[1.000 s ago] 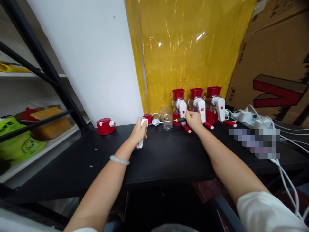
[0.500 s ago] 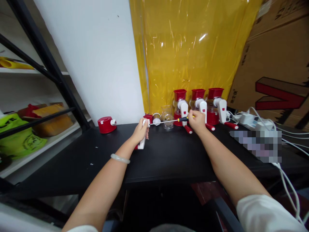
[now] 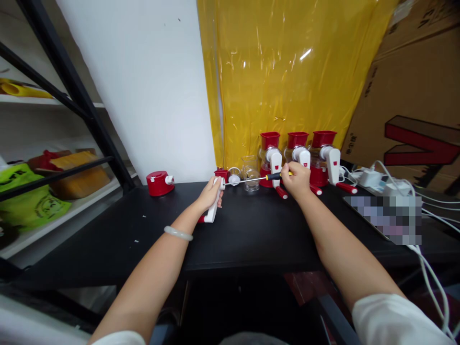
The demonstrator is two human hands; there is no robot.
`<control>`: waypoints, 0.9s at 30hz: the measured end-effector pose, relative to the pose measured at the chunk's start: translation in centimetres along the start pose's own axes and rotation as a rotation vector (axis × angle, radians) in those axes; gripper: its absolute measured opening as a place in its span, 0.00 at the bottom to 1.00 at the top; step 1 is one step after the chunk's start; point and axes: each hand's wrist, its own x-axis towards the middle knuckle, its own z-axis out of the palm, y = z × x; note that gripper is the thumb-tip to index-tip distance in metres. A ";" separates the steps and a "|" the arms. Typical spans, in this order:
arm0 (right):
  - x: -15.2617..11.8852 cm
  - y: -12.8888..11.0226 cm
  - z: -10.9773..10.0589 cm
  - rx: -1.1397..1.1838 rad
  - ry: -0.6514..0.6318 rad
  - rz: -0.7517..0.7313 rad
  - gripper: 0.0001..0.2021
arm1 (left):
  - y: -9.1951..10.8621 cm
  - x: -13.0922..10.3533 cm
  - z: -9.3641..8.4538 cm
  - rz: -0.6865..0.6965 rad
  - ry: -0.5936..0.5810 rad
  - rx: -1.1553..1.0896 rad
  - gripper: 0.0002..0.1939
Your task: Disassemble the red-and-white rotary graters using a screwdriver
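Yellow plastic sheeting (image 3: 287, 76) and a white wall back the scene; a cardboard box (image 3: 413, 96) with a red mark leans at 2 o'clock, black shelving (image 3: 72, 96) with green and yellow goods at 9 o'clock.

Black table (image 3: 251, 235) — spans the lower middle, carrying all items below.

Three assembled red-and-white grinders (image 3: 300, 155) — in a row at 12 to 1 o'clock against the sheeting, cranks fitted; these read as finished pieces.

Power strip with white cables (image 3: 373, 179) — at 3 o'clock.

Red lid part (image 3: 158, 183) — alone at 10 o'clock by the wall, loose, apparently not yet fitted.

Clear cup and small red and clear parts (image 3: 247, 172) — at 12 o'clock, loose behind the screwdriver shaft.

Left hand (image 3: 210, 194) — closed around a white crank handle (image 3: 213, 203), its red-tipped lower end near the table, at 11 o'clock from centre.

Right hand (image 3: 298, 179) — closed on the black-and-yellow grip of a screwdriver (image 3: 257, 179); the shaft runs level, tip at the crank's top end. Fastening seems under way; body and lid remain unjoined.
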 end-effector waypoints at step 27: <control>0.5 2.8 2.0 0.094 -0.532 0.549 0.37 | 0.9 -1.6 0.5 0.304 0.074 0.392 0.18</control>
